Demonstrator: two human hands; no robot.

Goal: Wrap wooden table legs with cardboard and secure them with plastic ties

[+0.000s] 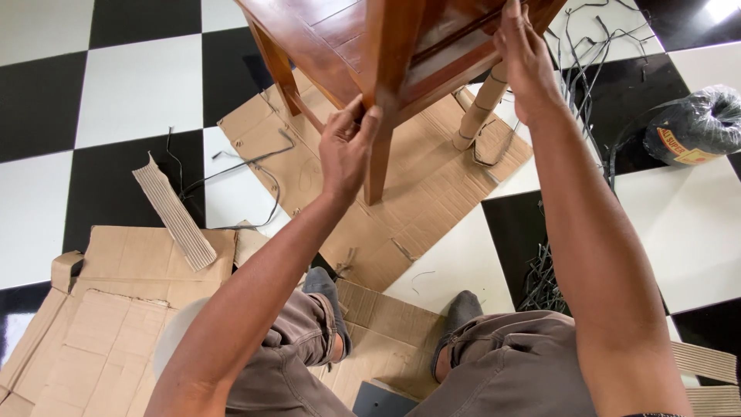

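My left hand (pixel 347 150) pinching the glossy red-brown wooden table (pixel 370 38) at its square leg, my right hand (pixel 529 58) clasping its smooth frame, flattened corrugated cardboard (pixel 417 201) beneath

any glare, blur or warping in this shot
Head view: glare burns out the white floor tile at the top right corner; the reddish-brown wooden table shows soft sheen; the wide lens stretches both forearms toward the frame's bottom; the left hand and right hand look sharp, without motion blur.
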